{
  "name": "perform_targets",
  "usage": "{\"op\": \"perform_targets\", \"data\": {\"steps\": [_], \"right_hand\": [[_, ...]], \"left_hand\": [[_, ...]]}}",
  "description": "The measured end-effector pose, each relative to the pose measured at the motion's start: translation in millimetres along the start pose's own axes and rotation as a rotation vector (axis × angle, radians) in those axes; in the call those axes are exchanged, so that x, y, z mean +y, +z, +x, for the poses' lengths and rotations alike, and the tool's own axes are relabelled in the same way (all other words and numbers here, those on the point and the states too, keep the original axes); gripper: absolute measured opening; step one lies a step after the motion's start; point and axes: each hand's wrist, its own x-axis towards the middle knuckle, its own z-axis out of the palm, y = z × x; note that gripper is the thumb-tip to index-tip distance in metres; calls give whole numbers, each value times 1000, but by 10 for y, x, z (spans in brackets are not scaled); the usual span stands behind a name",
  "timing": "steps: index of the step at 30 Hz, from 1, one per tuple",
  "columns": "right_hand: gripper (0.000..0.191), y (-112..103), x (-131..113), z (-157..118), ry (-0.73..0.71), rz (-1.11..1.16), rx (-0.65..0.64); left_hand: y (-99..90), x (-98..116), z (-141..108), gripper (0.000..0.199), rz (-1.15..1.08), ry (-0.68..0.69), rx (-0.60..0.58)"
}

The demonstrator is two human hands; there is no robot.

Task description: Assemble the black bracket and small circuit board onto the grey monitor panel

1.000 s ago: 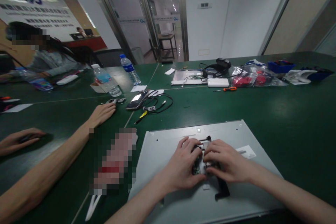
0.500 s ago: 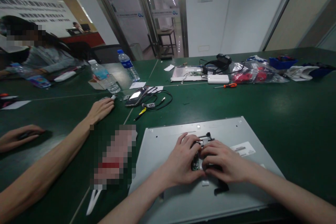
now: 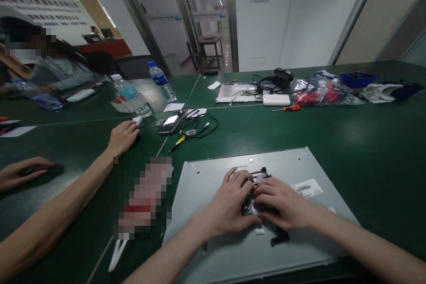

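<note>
centrally: flat grey metal panel (image 3: 229, 248) on green table (image 3: 333, 128), white label (image 3: 307, 188) on its face. left hand (image 3: 231, 202): fingers bent over small green circuit board (image 3: 247, 207) at middle of panel; grip hidden. right hand (image 3: 285, 203): fingers curled, tips close to left hand's, over same spot; hold unclear. black part (image 3: 280, 237) on panel, just below right hand. beyond panel: orange-handled screwdriver (image 3: 285, 108), black cable (image 3: 213, 131), two upright bottles (image 3: 162, 82).
</note>
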Motion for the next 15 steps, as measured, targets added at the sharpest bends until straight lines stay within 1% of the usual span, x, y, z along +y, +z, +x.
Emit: {"op": "perform_targets", "data": {"steps": [9, 15], "right_hand": [[13, 22, 4, 7, -7, -25, -3], [11, 22, -16, 7, -1, -62, -2]], "left_hand": [[9, -12, -7, 56, 13, 6, -13], [20, -30, -12, 61, 2, 4, -15]]}}
